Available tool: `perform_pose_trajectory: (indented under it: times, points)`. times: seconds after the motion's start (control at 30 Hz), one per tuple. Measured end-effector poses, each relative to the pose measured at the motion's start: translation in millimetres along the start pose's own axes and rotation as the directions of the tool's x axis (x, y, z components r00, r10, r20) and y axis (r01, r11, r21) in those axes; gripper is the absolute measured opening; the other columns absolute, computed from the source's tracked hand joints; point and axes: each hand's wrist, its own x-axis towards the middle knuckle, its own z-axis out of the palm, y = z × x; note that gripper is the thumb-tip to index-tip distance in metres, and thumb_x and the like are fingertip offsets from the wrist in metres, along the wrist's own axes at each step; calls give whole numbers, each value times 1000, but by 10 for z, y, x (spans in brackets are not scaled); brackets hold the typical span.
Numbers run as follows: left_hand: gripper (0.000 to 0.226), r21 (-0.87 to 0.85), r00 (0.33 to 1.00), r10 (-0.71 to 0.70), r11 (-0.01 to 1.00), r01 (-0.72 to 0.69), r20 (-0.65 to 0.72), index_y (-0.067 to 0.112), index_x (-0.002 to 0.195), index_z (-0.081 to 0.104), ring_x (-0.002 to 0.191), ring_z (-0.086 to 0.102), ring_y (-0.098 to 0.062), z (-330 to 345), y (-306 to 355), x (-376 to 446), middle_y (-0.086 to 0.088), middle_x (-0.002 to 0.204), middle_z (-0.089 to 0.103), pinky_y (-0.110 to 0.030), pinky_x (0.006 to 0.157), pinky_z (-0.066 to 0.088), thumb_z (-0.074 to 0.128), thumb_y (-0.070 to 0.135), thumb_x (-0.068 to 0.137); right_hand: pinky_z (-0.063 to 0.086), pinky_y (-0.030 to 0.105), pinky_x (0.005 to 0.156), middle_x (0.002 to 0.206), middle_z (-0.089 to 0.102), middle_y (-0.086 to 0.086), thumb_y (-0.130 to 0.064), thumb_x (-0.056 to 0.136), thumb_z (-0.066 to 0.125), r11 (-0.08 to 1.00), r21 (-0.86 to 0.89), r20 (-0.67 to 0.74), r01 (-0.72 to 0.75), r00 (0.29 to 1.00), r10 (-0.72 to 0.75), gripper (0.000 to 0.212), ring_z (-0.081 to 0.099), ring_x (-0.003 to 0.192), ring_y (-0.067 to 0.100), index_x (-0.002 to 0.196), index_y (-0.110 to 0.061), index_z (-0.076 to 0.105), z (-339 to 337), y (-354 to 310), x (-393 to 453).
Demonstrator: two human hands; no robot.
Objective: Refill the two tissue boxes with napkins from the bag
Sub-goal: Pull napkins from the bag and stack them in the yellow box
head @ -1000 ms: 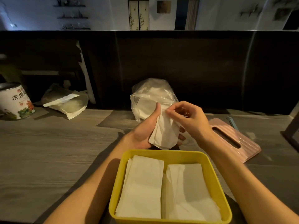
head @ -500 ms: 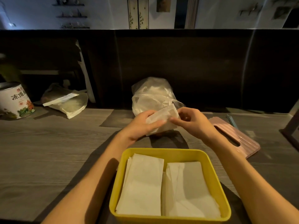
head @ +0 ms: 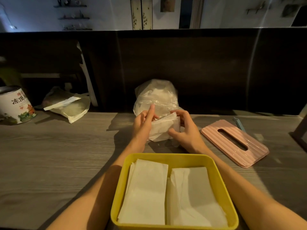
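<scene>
Lying between both hands: napkins (head: 163,129)

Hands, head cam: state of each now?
Left hand: holding the napkin bundle, index finger raised.
Right hand: gripping the same bundle.

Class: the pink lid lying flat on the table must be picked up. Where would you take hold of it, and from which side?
Take the pink lid by its long near edge, coming from the right hand's side; it lies flat, slot upward, so the grip pinches the rim.
</scene>
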Motion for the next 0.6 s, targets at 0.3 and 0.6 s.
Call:
perform_pose_trajectory:
  times: [0.3, 0.6]
  points:
    - [53, -21, 997, 8, 1000, -10, -79, 28, 64, 66, 100, 65, -28, 113, 4, 4, 1, 83, 67, -50, 98, 51, 44, 62, 98, 41, 18, 86, 130, 47, -7, -42, 83, 62, 946, -305, 57, 110, 994, -97, 49, 50, 113, 9, 131, -46, 52, -90, 45, 18]
    - [53, -182, 985, -122, 978, 99, -124, 25, 59, 62, 87, 64, -25, 130, -23, 45, 3, 73, 65, -46, 89, 53, 48, 60, 97, 59, 26, 84, 121, 58, -8, -23, 71, 68, 990, 138, -65, -1, 998, 10, 58, 59, 113, 10, 128, -26, 55, 90, -18, 26]
